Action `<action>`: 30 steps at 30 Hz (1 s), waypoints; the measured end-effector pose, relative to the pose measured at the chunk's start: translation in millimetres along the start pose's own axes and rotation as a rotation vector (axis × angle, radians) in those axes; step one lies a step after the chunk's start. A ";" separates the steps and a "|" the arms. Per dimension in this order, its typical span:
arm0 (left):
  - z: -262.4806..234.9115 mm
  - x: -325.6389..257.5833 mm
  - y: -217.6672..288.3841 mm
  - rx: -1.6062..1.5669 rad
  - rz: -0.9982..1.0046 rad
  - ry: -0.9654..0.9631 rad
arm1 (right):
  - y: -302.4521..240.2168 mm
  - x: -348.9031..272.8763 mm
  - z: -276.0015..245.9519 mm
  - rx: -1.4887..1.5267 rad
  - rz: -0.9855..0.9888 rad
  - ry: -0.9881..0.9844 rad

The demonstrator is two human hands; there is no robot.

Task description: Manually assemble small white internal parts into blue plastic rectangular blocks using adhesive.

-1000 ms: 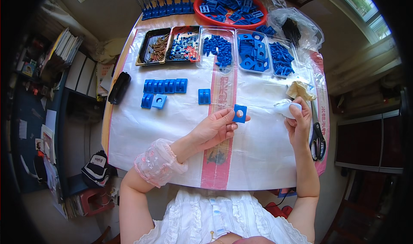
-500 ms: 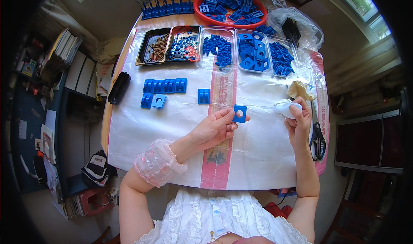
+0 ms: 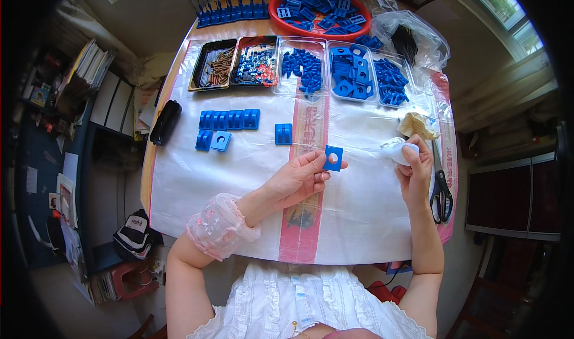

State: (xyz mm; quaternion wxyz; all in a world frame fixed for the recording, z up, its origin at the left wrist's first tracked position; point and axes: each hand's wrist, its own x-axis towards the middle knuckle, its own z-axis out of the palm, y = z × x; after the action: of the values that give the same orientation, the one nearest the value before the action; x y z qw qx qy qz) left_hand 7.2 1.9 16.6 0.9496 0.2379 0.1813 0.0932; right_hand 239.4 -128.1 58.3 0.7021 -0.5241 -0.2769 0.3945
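Note:
My left hand (image 3: 299, 174) pinches a square blue plastic plate (image 3: 333, 158) with a round hole, held up above the middle of the table. In my right hand (image 3: 415, 168) is a small white rounded bottle (image 3: 402, 151); its crumpled-looking left end points toward the plate, with a gap between the two. A single blue double-ridged block (image 3: 283, 134) lies just beyond my left hand. Further left stand a row of similar blue ridged blocks (image 3: 229, 119), one more ridged block (image 3: 204, 140) and a flat blue plate with a hole (image 3: 221, 140).
Along the back are trays of brown screws (image 3: 219, 65), small nuts (image 3: 257, 64), blue pegs (image 3: 303, 70), blue plates (image 3: 351, 70) and blue parts (image 3: 392, 81). Behind them stands a red basin (image 3: 277, 19). A crumpled paper (image 3: 418, 125), black scissors (image 3: 442, 198) and black case (image 3: 165, 122) flank the sides.

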 end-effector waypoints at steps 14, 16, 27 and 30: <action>0.8 0.1 0.4 -0.007 -0.007 0.004 | -1.1 -0.6 0.1 0.002 0.001 0.002; -0.6 0.0 0.1 -0.013 -0.004 -0.013 | -1.1 -0.6 0.6 -0.004 0.000 0.004; 0.4 -0.2 0.5 0.002 -0.006 0.005 | -1.2 -0.4 -0.3 0.005 0.009 0.003; 0.5 -0.3 0.6 0.004 -0.004 -0.002 | -0.8 -0.3 -0.3 0.009 0.008 0.002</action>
State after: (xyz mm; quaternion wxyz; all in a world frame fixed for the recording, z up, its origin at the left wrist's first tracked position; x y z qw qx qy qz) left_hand 7.1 2.1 17.3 0.9496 0.2396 0.1809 0.0908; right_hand 239.7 -128.7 59.0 0.7030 -0.5225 -0.2724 0.3982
